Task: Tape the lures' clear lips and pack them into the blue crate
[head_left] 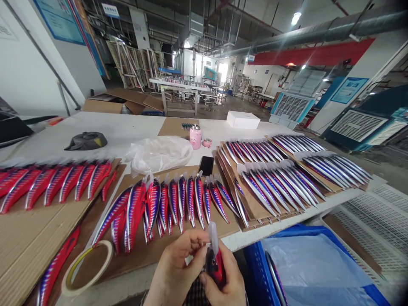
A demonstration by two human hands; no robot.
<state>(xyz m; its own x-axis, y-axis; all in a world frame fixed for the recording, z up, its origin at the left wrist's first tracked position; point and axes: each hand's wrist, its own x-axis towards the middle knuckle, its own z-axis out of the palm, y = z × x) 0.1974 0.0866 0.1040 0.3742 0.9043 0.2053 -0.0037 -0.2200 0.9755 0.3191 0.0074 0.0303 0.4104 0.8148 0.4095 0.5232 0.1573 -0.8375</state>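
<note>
At the table's front edge my right hand (230, 275) is closed around a red and black fishing lure (215, 265), its clear lip (213, 236) pointing up. My left hand (182, 262) is beside the lure's head, thumb and fingers pinched together. Whatever they pinch, if anything, is hidden. Just beyond my hands, a row of red, purple and silver lures (190, 199) lies on cardboard. A larger red lure (135, 210) rests at the row's left end, close to a roll of masking tape (70, 278).
More lures lie on cardboard to the left (66, 180) and right (264, 187). A blue crate (255, 265) lined with plastic stands below the table at right. A phone (206, 165), a plastic bag (159, 154), a pink bottle (195, 137) and a white box (243, 120) are farther back.
</note>
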